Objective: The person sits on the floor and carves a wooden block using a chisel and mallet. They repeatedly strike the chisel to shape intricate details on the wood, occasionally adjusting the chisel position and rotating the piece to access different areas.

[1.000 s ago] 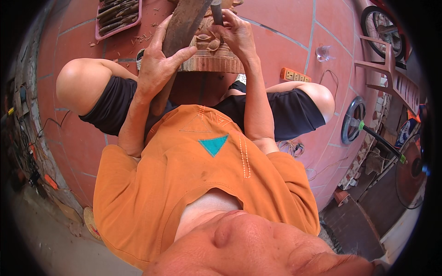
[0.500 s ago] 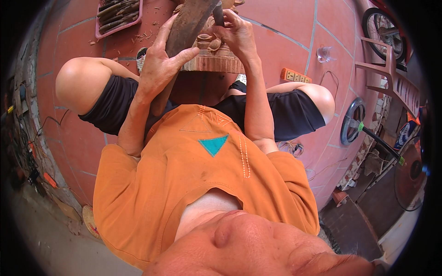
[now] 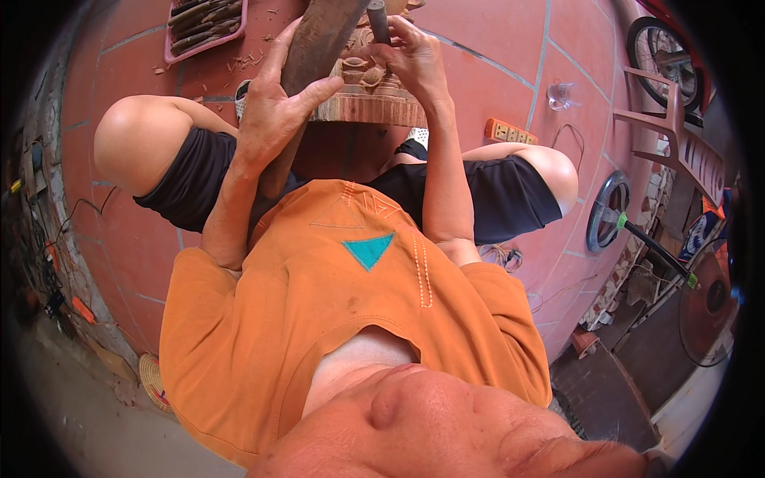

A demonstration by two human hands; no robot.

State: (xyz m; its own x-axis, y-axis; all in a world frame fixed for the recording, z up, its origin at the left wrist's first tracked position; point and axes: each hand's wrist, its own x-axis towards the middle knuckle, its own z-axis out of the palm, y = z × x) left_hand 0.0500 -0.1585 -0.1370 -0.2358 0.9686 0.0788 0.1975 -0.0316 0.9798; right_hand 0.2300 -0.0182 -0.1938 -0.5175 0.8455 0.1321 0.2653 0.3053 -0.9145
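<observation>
Sitting on the red tiled floor (image 3: 494, 48), the person rests a carved wooden block (image 3: 366, 99) between the knees. Left hand (image 3: 275, 111) grasps a brown wooden mallet (image 3: 319, 36); right hand (image 3: 410, 60) is clenched around a dark chisel (image 3: 378, 20). Beyond, a pink tray (image 3: 209, 24) holds tools.

Red-tiled floor (image 3: 494, 48) with pale grout fills the upper frame; a brown plastic chair (image 3: 677, 135) and black standing fan (image 3: 709, 299) sit at right.
</observation>
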